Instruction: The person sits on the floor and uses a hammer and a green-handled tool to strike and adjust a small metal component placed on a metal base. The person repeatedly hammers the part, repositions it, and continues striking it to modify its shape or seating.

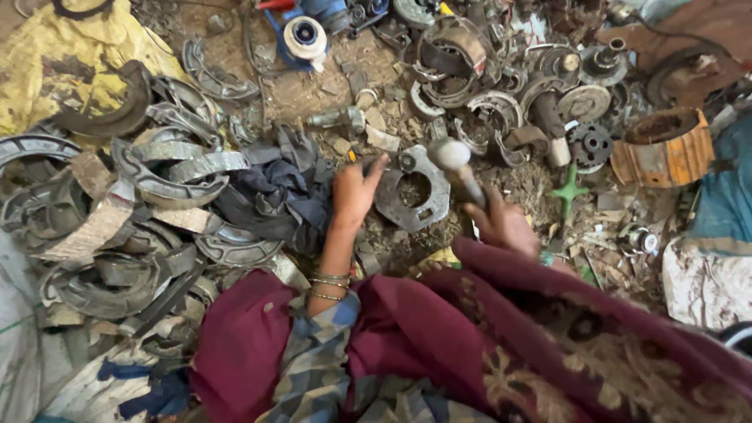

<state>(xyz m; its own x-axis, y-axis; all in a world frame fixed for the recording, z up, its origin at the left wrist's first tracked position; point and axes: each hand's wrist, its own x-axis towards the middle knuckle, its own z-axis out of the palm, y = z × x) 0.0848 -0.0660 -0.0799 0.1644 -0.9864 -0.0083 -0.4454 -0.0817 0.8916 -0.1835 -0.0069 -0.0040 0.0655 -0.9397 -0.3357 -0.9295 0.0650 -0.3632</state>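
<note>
- Two bare hands are seen at the middle of the frame, over a dirt floor (305, 90) littered with scrap metal.
- The left hand (354, 192) is laid flat, fingers spread, on the edge of a grey metal plate (427, 205) with a round hole through its middle; nothing is gripped, it's just pressed down. Thin bangles (329, 286) are worn on that wrist.
- The right hand (501, 225) is closed tight around the handle of a hammer (458, 168), so that grip is full. The rounded hammer head is held just above the plate's upper right edge.
- The plate is found dead centre, flat on the floor, between the two hands.
- A heap of curved brake shoes (168, 184) is piled up at the left of the frame.
- A dark blue rag (286, 188) is bunched just left of the left hand.
- An orange ribbed drum (666, 149) is seen at the right, with more rusty parts along the top.
</note>
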